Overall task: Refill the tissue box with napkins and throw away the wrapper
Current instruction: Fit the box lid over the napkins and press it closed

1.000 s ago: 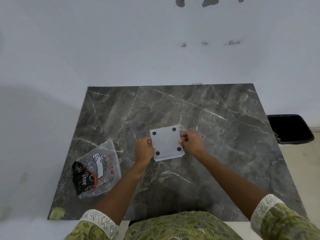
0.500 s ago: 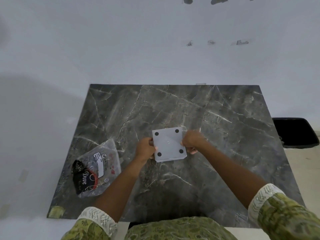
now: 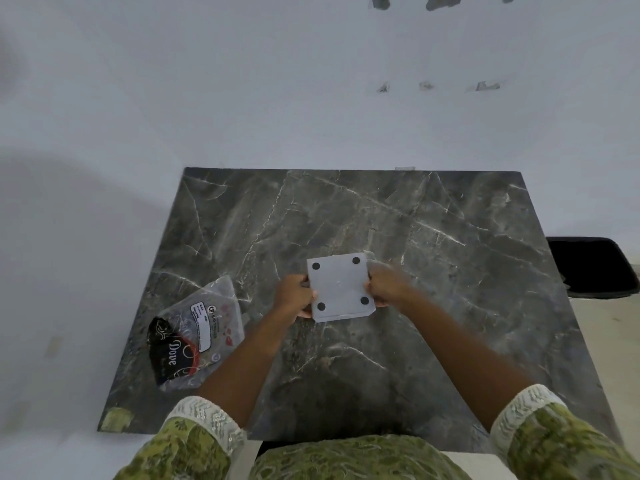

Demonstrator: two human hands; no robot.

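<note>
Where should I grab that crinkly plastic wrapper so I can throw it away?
Probably pinch the wrapper at its clear far corner, coming from above. It lies flat and loose on the marble table, left of the left hand, and that corner looks slightly raised, so fingers can catch it. The dark end seems to lie flatter.

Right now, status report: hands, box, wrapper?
Left hand and right hand grip opposite sides of the tissue box, four-dot face up. Wrapper lies on the table, left. Bin right, path clear.
</note>
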